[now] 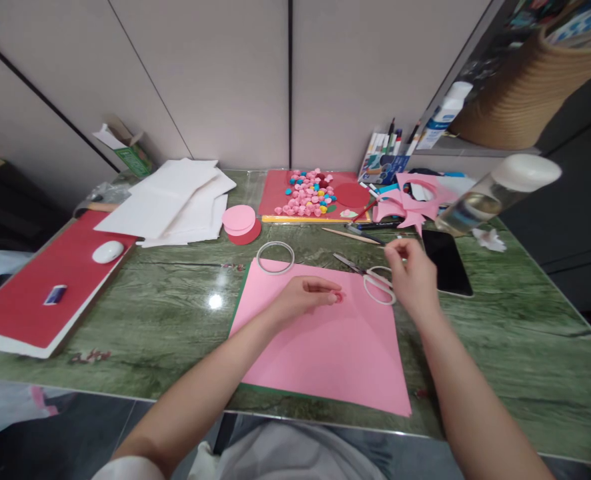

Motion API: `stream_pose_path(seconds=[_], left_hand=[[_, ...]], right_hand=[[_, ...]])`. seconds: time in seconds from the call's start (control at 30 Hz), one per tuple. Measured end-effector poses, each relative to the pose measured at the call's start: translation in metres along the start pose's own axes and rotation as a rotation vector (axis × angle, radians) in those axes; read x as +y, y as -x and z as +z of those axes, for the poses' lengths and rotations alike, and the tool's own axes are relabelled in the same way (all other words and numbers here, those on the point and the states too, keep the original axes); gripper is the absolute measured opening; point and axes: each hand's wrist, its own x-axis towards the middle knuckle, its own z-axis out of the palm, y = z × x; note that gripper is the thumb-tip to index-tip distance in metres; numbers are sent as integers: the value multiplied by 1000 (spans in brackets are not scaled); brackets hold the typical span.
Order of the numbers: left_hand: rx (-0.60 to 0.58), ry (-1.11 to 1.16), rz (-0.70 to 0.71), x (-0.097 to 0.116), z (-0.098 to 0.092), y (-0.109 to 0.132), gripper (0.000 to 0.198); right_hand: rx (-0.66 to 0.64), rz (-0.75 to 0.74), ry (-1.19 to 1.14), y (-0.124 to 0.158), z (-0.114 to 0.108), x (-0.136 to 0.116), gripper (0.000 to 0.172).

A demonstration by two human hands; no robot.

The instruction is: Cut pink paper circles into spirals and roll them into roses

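Observation:
My left hand [305, 297] rests on a pink paper sheet [325, 340], its fingertips pinched on a small pink paper piece [338, 297]. My right hand [411, 275] hovers just right of it, over the white-handled scissors [373, 277], fingers curled with thumb and forefinger pinched; what they hold is too small to name. A white ring [275, 257] lies at the sheet's far left corner.
Behind are a red tray of small pink, blue and yellow paper rolls [311, 193], round pink and red discs [240, 223], white sheets [175, 200], cut pink paper [410, 200], a black phone [446, 261], a clear bottle [495, 193]. A red board with a mouse [108, 251] lies left.

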Motion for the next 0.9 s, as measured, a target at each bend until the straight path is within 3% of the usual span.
stream_pose_path(seconds=[0.1, 0.23, 0.33, 0.53, 0.73, 0.9], left_hand=[[-10, 187, -2, 0, -1, 0, 31], [11, 390, 36, -1, -2, -2, 27], [34, 423, 104, -2, -1, -3, 27], [123, 310, 326, -3, 6, 1, 26], [181, 230, 407, -1, 12, 7, 27], [237, 246, 417, 1, 12, 8, 28]], right_hand=[[97, -22, 199, -15, -8, 30, 14], [-45, 42, 431, -19, -13, 56, 20], [-49, 53, 514, -17, -13, 55, 26], [67, -137, 349, -4, -7, 7, 22], [-84, -261, -91, 40, -3, -54, 12], [-130, -334, -185, 63, -5, -75, 6]])
